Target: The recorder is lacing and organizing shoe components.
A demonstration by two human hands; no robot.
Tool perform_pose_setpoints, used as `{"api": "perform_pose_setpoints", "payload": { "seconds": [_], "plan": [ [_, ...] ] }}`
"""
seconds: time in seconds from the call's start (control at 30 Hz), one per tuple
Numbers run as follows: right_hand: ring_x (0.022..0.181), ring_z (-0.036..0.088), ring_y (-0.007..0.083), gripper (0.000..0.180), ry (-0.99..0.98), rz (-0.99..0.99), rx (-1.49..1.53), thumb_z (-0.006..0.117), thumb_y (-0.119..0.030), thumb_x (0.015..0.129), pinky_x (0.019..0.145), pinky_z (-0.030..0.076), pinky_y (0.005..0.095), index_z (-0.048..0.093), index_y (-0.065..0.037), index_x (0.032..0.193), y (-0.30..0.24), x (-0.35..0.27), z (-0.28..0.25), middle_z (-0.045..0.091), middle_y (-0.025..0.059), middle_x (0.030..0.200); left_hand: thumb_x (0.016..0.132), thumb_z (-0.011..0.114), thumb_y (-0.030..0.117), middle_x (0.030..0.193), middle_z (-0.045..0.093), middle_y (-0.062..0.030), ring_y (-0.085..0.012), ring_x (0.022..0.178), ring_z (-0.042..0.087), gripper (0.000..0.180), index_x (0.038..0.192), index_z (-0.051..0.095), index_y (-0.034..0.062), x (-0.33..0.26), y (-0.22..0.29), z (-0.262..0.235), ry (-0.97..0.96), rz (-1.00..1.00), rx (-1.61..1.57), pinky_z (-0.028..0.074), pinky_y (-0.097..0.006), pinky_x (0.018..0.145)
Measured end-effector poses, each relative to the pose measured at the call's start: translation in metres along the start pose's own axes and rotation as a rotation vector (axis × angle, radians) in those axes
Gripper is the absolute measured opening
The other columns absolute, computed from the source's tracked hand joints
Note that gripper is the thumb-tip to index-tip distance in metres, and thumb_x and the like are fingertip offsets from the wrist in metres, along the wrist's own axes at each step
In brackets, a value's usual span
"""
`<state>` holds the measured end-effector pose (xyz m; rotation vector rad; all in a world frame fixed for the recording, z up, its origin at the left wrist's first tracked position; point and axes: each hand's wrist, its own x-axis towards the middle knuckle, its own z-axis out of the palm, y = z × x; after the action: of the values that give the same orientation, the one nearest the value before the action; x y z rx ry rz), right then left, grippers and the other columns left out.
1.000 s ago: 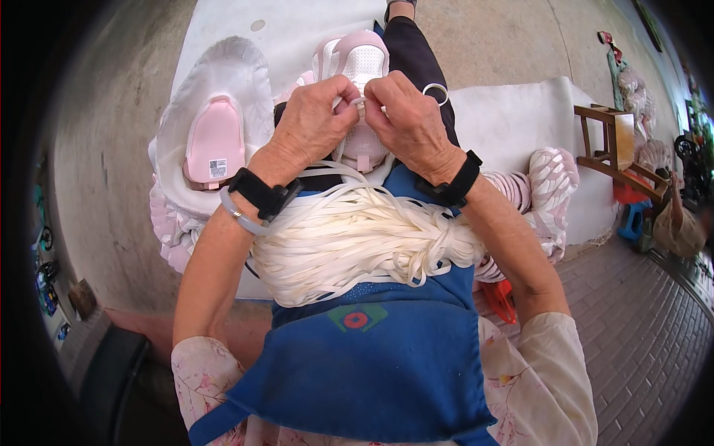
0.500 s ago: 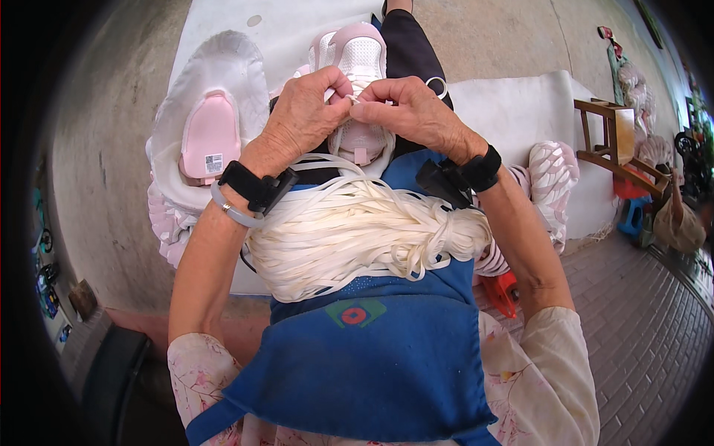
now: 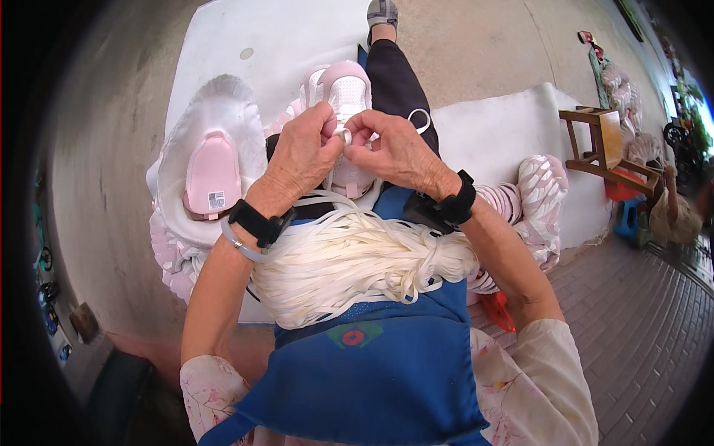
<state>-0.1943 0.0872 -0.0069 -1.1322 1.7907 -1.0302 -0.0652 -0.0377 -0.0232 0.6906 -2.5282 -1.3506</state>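
Note:
A pink and white sneaker (image 3: 349,91) lies in front of me, its toe pointing away and its heel toward my lap. Over its tongue and eyelets, my left hand (image 3: 299,154) pinches a white shoelace (image 3: 344,136) between thumb and forefinger. Close beside it, my right hand (image 3: 398,152) pinches the same lace, which curls into a small loop between the two hands. The hands hide the sneaker's middle. A thick bundle of cream-white shoelaces (image 3: 357,260) lies across my lap on a blue apron (image 3: 364,386), with a few strands trailing toward the sneaker.
Left of the sneaker, a pink sole-shaped piece (image 3: 213,175) rests in a white padded lining (image 3: 223,104). Several pink and white shoe pieces (image 3: 539,208) are stacked at the right. A wooden stool (image 3: 606,141) stands beyond, on the white sheet's (image 3: 476,123) far side.
The whole scene sits lower in the picture, and more of my outstretched foot shows. Both hands stay over the sneaker; the lace loop between them is now more visible.

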Motion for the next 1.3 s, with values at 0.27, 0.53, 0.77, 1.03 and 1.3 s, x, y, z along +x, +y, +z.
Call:
{"api": "perform_pose_setpoints", "payload": {
  "seconds": [0.27, 0.53, 0.77, 1.03, 1.3],
  "plan": [
    [0.06, 0.057, 0.0282, 0.02, -0.003, -0.166, 0.121, 0.061, -0.016, 0.076, 0.059, 0.046, 0.0363, 0.06, 0.004, 0.079, 0.029, -0.003, 0.022, 0.059, 0.0193, 0.069, 0.07, 0.055, 0.001, 0.069, 0.055, -0.0156, -0.0284, 0.062, 0.054, 0.01, 0.079, 0.051, -0.0003, -0.012, -0.009, 0.004, 0.045, -0.023, 0.037, 0.045, -0.036, 0.059],
    [0.057, 0.053, 0.0204, 0.025, 0.005, -0.123, 0.16, 0.062, -0.021, 0.076, 0.058, 0.044, 0.0362, 0.06, 0.004, 0.075, 0.025, -0.004, 0.011, 0.06, 0.0171, 0.064, 0.069, 0.064, 0.005, 0.058, 0.055, -0.0111, -0.0216, 0.051, 0.054, 0.01, 0.074, 0.055, 0.0005, -0.009, -0.005, 0.009, 0.061, 0.05, 0.002, 0.045, -0.032, 0.053],
    [0.07, 0.06, 0.0358, 0.019, 0.38, -0.329, -0.337, 0.06, -0.018, 0.082, 0.06, 0.048, 0.0428, 0.053, -0.001, 0.083, 0.024, -0.001, 0.025, 0.053, 0.016, 0.086, 0.074, 0.064, 0.011, 0.068, 0.063, -0.018, -0.0256, 0.06, 0.063, 0.012, 0.078, 0.064, -0.0004, -0.005, -0.013, 0.011, 0.048, 0.02, 0.053, 0.049, -0.036, 0.059],
    [0.076, 0.059, 0.0364, 0.016, 0.341, -0.276, -0.38, 0.057, -0.014, 0.082, 0.063, 0.048, 0.0439, 0.049, -0.001, 0.085, 0.018, -0.007, 0.024, 0.051, 0.0162, 0.089, 0.084, 0.06, 0.015, 0.062, 0.059, -0.0053, -0.015, 0.05, 0.054, 0.018, 0.075, 0.062, -0.0002, -0.006, -0.005, -0.004, -0.168, -0.222, -0.179, 0.042, -0.027, 0.048],
    [0.076, 0.059, 0.0351, 0.013, 0.347, -0.338, -0.332, 0.059, -0.013, 0.081, 0.063, 0.049, 0.0413, 0.053, -0.003, 0.088, 0.02, -0.009, 0.023, 0.051, 0.0149, 0.088, 0.091, 0.056, 0.022, 0.062, 0.05, -0.0007, -0.0067, 0.037, 0.037, 0.019, 0.086, 0.055, 0.0039, -0.005, -0.005, -0.009, -0.3, -0.493, -0.593, 0.028, -0.022, 0.033]
  ]
}}
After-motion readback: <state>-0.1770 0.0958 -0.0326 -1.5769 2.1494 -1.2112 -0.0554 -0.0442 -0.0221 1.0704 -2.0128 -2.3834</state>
